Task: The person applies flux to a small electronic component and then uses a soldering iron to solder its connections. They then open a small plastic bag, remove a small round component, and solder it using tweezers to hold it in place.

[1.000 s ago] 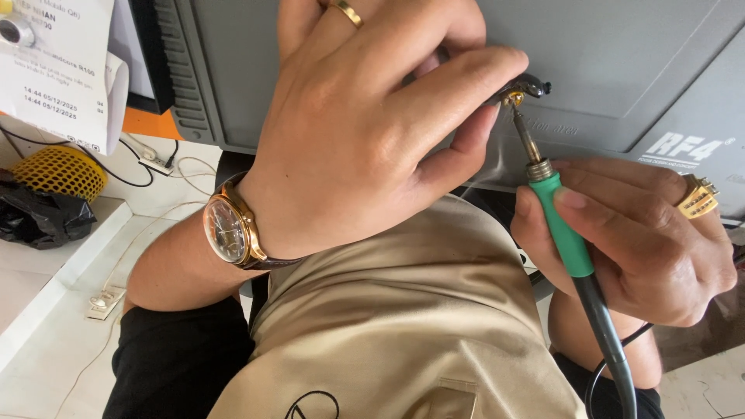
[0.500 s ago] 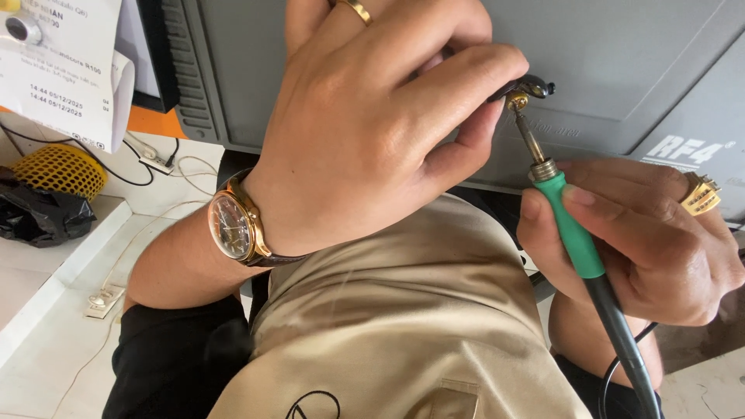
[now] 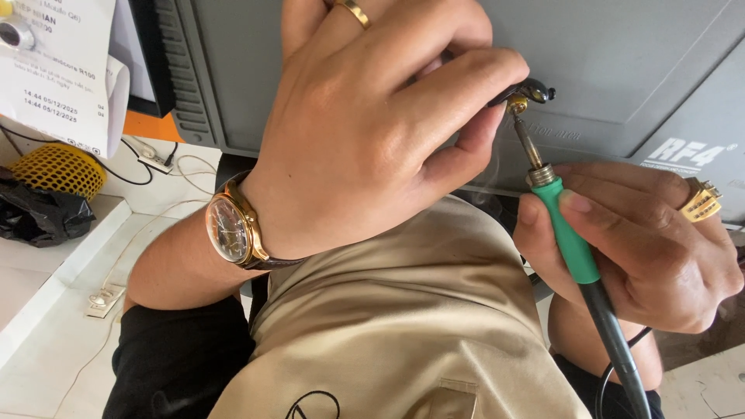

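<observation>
A grey metal cabinet (image 3: 621, 70) fills the far side; a white desk (image 3: 46, 326) lies left, lit perhaps by daylight.

The right hand (image 3: 644, 248) holds a green-handled soldering iron (image 3: 560, 225), tip touching a small dark part (image 3: 526, 91) pinched by the left hand (image 3: 372, 132).

White bench (image 3: 54, 341) at lower left of my frame: yellow mesh object (image 3: 58, 168) and black bag (image 3: 39, 219) at left edge, thin white cable (image 3: 147, 233), small white connector (image 3: 103, 301).
</observation>
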